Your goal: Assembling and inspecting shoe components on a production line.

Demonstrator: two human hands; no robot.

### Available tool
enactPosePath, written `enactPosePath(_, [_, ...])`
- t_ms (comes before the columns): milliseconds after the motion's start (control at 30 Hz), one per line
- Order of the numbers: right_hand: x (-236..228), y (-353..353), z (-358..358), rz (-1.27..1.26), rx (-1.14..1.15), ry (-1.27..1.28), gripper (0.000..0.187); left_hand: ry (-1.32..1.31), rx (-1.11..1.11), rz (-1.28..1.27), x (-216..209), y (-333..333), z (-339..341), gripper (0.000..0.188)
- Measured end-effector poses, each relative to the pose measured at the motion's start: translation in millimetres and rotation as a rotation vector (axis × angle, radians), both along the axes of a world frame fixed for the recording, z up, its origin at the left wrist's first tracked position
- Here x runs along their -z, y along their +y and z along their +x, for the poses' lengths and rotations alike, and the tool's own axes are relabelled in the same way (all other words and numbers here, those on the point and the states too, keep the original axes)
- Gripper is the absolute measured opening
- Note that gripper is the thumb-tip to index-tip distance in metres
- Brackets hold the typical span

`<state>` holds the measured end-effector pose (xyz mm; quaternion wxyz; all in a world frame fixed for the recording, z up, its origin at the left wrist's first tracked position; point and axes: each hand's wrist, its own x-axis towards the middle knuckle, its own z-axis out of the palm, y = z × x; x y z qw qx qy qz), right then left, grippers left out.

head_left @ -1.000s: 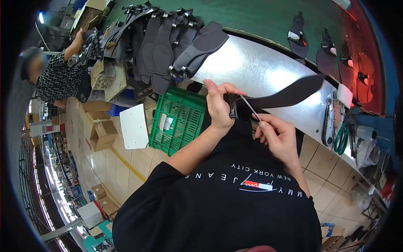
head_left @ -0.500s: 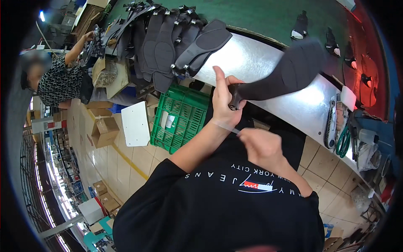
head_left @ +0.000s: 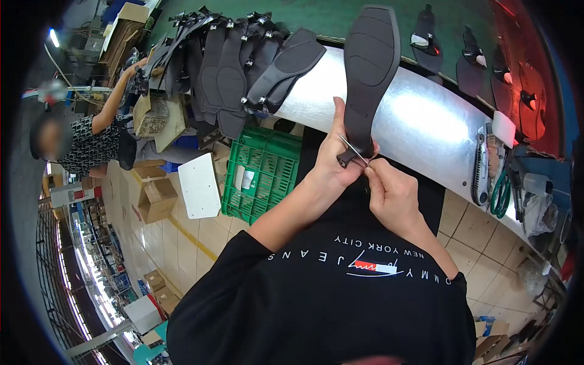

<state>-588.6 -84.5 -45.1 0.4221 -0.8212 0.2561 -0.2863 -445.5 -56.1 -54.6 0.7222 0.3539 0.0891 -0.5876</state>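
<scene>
Reaching at far left, a co-worker (head_left: pixel 91 131) stood near piled soles (head_left: pixel 228 76). A white slip (head_left: pixel 248 179) on a green crate (head_left: pixel 277 153) was too small to read. The left hand (head_left: pixel 331 161) was clamped around the narrow end of a dark sole (head_left: pixel 370 61) extending over the metal table (head_left: pixel 426 115); its thumb stuck out apart, its other fingers mostly hidden behind the sole. A thin tool (head_left: pixel 351 147) crossed that end, pinched by the right hand (head_left: pixel 394 190) between thumb and fingers. Print (head_left: pixel 368 267) ran upside down across the black shirt (head_left: pixel 316 310). At right, red light obscured other soles (head_left: pixel 530 115).
</scene>
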Motion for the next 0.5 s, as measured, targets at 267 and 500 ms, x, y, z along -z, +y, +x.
enactPosePath(267, [3.9,12.1,-9.7,-0.066,-0.334,-0.058,0.009,0.017,0.086,0.157,16.0,-5.7,16.8,0.056])
enactPosePath(500, [-21.1,-10.7,-4.0,0.235,0.020,-0.166,0.034,-0.133,0.231,0.125,-3.2,-1.6,6.0,0.061])
